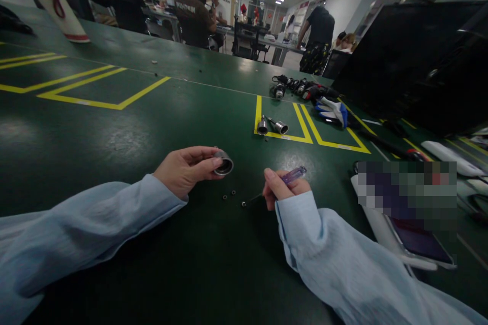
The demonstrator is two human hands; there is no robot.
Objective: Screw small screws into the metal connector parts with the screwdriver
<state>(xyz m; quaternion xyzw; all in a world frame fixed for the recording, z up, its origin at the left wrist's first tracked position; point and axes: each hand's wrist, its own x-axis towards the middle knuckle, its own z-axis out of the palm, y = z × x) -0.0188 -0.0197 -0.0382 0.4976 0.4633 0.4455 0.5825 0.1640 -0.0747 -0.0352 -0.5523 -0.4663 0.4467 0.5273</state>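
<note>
Our left hand (183,168) pinches a short metal ring (223,163) just above the green tabletop (114,132). Our right hand (280,189) grips a purple-handled screwdriver (292,176), tip down beside small screws (232,195). Two metal cylinders (271,125) lie well beyond, work gloves (331,110) farther right.
</note>
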